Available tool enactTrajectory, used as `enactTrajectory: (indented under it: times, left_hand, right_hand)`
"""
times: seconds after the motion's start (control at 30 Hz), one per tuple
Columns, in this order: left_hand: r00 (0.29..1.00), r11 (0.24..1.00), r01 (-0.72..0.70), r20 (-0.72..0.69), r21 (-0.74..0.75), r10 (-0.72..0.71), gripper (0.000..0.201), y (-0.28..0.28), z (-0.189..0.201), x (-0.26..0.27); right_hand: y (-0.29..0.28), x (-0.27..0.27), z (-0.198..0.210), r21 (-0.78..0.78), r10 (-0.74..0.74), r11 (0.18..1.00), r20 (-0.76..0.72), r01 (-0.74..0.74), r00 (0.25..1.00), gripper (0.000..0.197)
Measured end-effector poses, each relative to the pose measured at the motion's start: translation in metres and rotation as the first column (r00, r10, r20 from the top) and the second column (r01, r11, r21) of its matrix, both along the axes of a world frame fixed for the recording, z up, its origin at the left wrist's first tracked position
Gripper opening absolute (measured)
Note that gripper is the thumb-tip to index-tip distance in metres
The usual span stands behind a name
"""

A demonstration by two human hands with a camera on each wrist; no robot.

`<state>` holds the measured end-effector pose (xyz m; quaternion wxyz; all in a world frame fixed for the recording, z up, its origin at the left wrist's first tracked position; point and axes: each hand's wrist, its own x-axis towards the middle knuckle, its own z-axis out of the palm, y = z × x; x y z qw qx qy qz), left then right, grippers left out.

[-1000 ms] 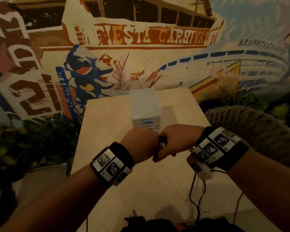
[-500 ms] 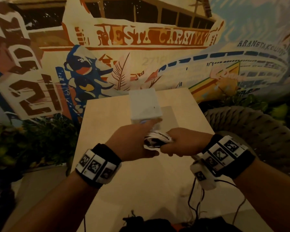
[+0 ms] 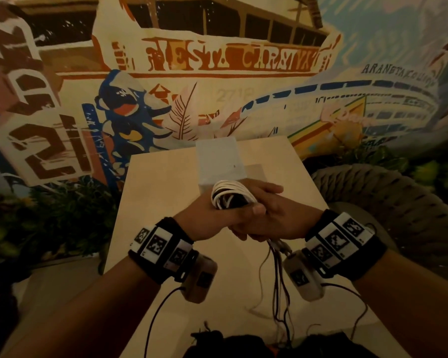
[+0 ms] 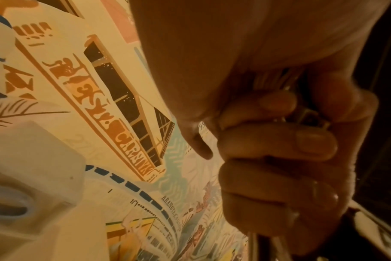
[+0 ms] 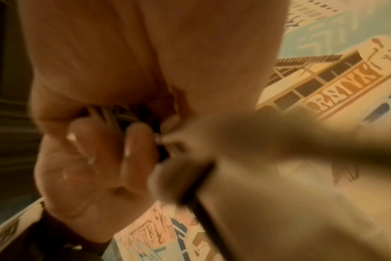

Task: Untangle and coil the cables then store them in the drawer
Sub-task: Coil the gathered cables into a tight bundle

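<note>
The mural (image 3: pixel 217 73) behind the table bears "21", a faint "2712" and "ARANETA COLISEUM"-like lettering, partly illegible.

cable coil (image 3: pixel 232 193): white | drawer unit (image 3: pixel 219 161): white | table (image 3: pixel 161 192): pale wood

Smooth white cable coil (image 3: pixel 230 193); matt pale wooden table (image 3: pixel 163 182)

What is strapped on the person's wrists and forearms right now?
Bare forearms, no sleeves. Each wrist wears a black band carrying white tiles printed with black square markers. A rounded pale camera pod with its own marker hangs under each wrist, and thin dark cables trail from the pods toward the body.
</note>
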<state>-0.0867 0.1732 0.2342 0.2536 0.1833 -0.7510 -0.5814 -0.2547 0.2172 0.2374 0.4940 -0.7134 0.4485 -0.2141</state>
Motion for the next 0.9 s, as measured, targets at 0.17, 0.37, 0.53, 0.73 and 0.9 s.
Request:
enactTrajectory:
  times: [0.17,0.37,0.53,0.73,0.9]
  left_hand:
    - [0.992,0.998,-0.069,-0.102,0.005,0.070,0.014,-0.003,0.000,-0.003]
    - [0.964,0.979,-0.194,-0.172,0.060,0.201,0.023,-0.015,-0.001,0.007]
    - [0.969,0.952,-0.211,0.077,-0.220,0.233,0.028,-0.020,-0.013,0.006]
    - [0.937,0.910,-0.125,0.255,-0.395,0.240,0.032,-0.018,-0.028,0.009]
    - [0.890,0.757,-0.050,0.315,-0.651,0.330,0.033,-0.023,-0.030,0.010]
  right_hand:
    - [0.002,-0.007,0.000,0.046,0.005,0.999,0.122,-0.011,0.993,0.020]
    - [0.010,-0.022,-0.028,0.115,-0.045,0.992,-0.031,0.048,0.999,0.021]
    - [0.009,-0.023,-0.036,0.195,-0.101,0.973,-0.129,0.125,0.987,0.039]
    - [0.003,-0.024,-0.042,0.366,-0.169,0.916,-0.026,0.166,0.985,0.035]
    - [-0.003,-0.025,-0.037,0.357,-0.210,0.912,-0.013,0.201,0.978,0.039]
